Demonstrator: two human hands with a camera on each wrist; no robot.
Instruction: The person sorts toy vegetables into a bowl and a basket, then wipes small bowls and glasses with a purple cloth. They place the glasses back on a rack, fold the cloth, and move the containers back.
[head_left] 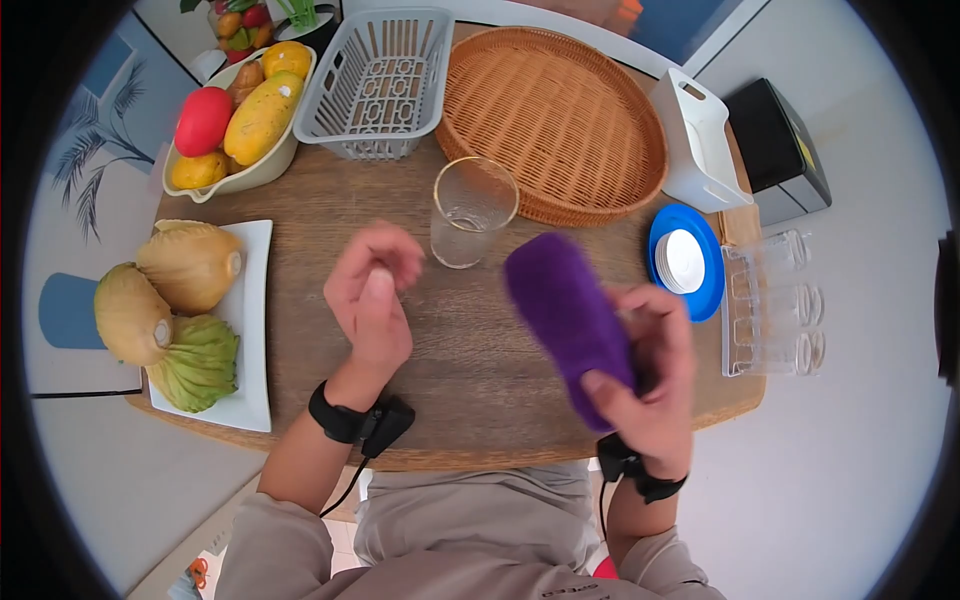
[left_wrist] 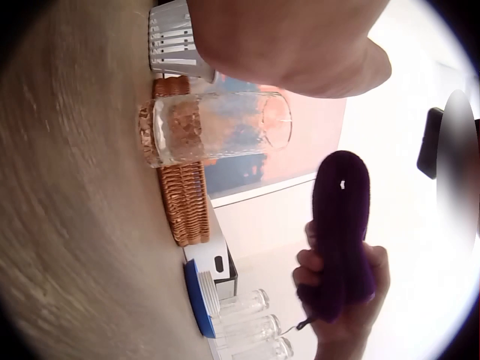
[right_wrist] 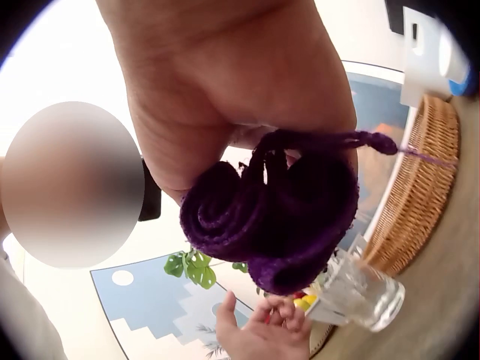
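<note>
My right hand (head_left: 655, 375) grips a rolled purple cloth (head_left: 565, 310) above the right part of the table, thumb on the near side. In the right wrist view the spiral ends of the purple roll (right_wrist: 214, 217) show, with a knotted cord (right_wrist: 375, 142) hanging from it. My left hand (head_left: 375, 300) is raised over the table with loosely curled fingers and nothing in it. Just beyond it an upright clear glass (head_left: 470, 215) with a gold rim stands on the table, between the two hands. In the left wrist view the glass (left_wrist: 217, 127) has no contact with the hand.
A grey plastic basket (head_left: 310, 125) and a round wicker tray (head_left: 550, 120) stand at the back. Left are a fruit bowl (head_left: 285, 160) and a white plate (head_left: 257, 330) of vegetables. A blue plate (head_left: 712, 280), white box (head_left: 690, 150) and several glasses (head_left: 785, 305) are at right.
</note>
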